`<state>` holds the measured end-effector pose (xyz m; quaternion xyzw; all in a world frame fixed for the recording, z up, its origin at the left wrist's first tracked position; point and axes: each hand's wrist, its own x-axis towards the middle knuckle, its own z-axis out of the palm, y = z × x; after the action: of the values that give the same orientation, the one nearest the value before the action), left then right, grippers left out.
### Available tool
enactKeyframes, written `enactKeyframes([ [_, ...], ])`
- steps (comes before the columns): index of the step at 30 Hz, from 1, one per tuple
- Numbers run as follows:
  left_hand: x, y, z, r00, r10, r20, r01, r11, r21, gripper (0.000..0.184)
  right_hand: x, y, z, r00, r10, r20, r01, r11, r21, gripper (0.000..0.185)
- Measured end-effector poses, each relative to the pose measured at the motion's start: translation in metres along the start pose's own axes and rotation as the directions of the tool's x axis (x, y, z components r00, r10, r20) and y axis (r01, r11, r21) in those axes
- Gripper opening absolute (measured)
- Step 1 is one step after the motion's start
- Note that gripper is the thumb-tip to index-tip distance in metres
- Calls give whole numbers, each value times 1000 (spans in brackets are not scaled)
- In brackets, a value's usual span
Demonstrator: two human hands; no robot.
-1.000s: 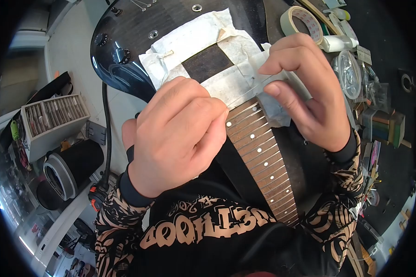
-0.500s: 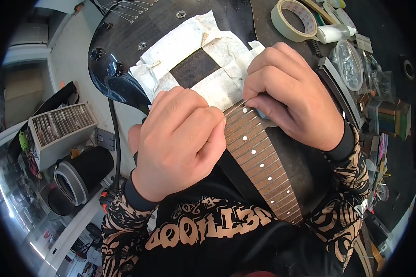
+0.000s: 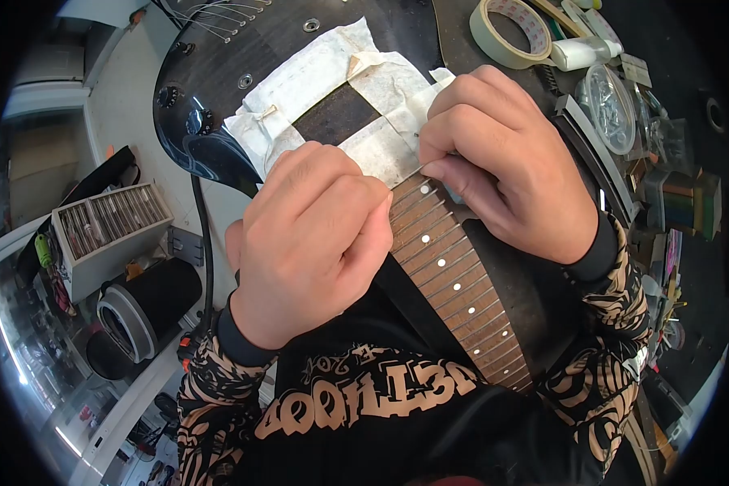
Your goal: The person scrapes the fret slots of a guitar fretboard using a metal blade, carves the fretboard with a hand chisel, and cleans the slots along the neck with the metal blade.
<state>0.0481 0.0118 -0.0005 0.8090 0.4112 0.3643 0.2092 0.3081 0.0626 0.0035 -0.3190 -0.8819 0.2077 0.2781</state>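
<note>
A dark electric guitar lies with its neck toward me, and white masking tape frames a dark square opening in its body. The worn brown fretboard has white dot inlays and metal frets. My left hand is closed at the fretboard's left edge, its fingertips mostly hidden. At the opposite edge, the thumb and fingers of my right hand are pinched together. Between them a thin fret wire lies across the board's body end; both hands appear to grip its ends.
At the upper right are a masking tape roll, a white bottle and a clear round container. A long grey bar lies beside my right wrist. A divided box and black cylinder are at left.
The view has shifted slightly. Both hands stay closed at the same end of the fretboard, and the right fingertips have moved a little closer to the tape.
</note>
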Motion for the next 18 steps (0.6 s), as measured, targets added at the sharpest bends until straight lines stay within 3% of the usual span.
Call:
enactKeyframes([
  [5, 1, 0, -1, 998, 65, 22, -66, 997, 27, 19, -3, 3, -3, 1000, -17, 16, 16, 999, 46, 26],
  [11, 5, -2, 1, 997, 74, 24, -75, 997, 28, 18, -3, -4, 0, 1000, -12, -5, 11, 996, -91, 23],
  [18, 5, 0, 3, 1000, 30, 6, -31, 999, 25, 18, -4, 0, -1, 1000, 14, -3, -14, 1000, -16, 22],
])
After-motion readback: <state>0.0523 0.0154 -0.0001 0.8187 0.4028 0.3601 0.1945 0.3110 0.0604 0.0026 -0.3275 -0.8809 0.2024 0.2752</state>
